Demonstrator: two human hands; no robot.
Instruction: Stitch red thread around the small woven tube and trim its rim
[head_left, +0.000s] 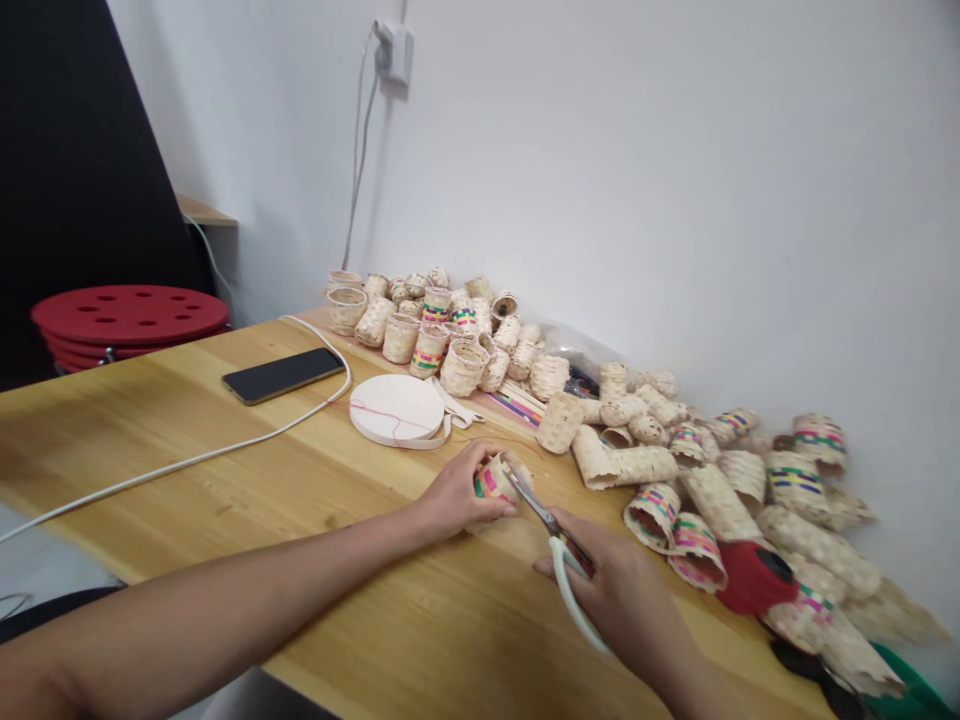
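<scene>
My left hand (459,492) is closed around a small woven basket (491,480) with pink and green strips, held just above the table. In my right hand (619,585) is a pair of scissors (574,592) with pale handles. The scissor blades reach to the basket's upper rim; whether they are cutting a strip is too small to tell. Behind my left hand lies a flat roll of white ribbon (397,405), a thin red thread across it and its loose end toward the right.
Many woven baskets (465,365) crowd the table (420,600) along the wall, and more are heaped at the right (720,500). A phone (283,376) lies at left beside a white cable (225,446). Red stools (131,312) stand beyond the edge.
</scene>
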